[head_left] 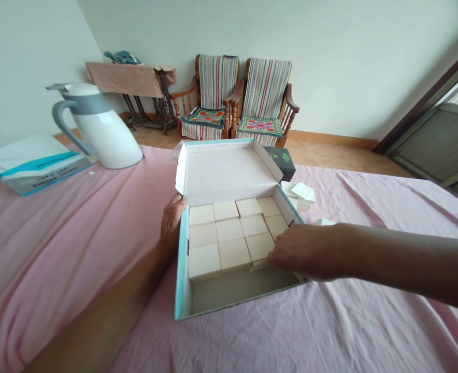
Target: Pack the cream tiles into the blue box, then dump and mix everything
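Observation:
An open teal and white cardboard box (183,269) lies on the pink cloth in front of me, lid tipped back. Rows of small cream packets (229,235) fill its far part; the near strip of the box floor is bare. My left hand (171,223) grips the box's left wall, fingers curled over the rim. My right hand (304,251) reaches in from the right, fingers pinched on one cream packet (260,265) at the right end of the nearest row, held at a slant.
A white jug with a grey handle (100,127) stands far left, beside a blue and white booklet (38,168). A dark small box (283,161) and loose white packets (302,194) lie right of the lid. Two striped wooden chairs (237,101) stand behind.

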`<state>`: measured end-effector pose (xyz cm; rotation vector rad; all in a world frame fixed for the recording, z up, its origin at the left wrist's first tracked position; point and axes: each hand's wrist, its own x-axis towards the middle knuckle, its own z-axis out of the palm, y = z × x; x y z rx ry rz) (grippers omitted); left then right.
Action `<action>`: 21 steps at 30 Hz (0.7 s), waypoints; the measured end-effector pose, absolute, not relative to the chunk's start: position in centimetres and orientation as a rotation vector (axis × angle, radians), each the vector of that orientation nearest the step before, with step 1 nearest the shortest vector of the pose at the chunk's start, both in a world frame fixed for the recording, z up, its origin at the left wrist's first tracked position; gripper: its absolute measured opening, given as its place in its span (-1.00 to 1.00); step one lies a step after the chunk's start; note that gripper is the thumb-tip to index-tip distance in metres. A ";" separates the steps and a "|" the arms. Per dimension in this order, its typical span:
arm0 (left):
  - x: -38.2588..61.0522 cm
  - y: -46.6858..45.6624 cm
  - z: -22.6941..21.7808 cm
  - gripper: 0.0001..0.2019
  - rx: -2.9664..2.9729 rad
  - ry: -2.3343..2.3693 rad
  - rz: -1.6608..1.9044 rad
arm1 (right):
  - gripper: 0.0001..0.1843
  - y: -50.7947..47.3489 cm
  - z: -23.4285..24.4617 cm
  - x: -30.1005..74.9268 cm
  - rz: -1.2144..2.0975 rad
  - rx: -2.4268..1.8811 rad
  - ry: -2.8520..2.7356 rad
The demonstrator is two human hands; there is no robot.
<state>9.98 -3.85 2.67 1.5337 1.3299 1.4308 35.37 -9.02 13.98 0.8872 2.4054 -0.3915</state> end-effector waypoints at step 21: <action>10.0 -4.3 3.3 -0.71 1.685 1.345 1.400 | -0.79 -0.1 13.3 38.1 -0.129 1.746 2.560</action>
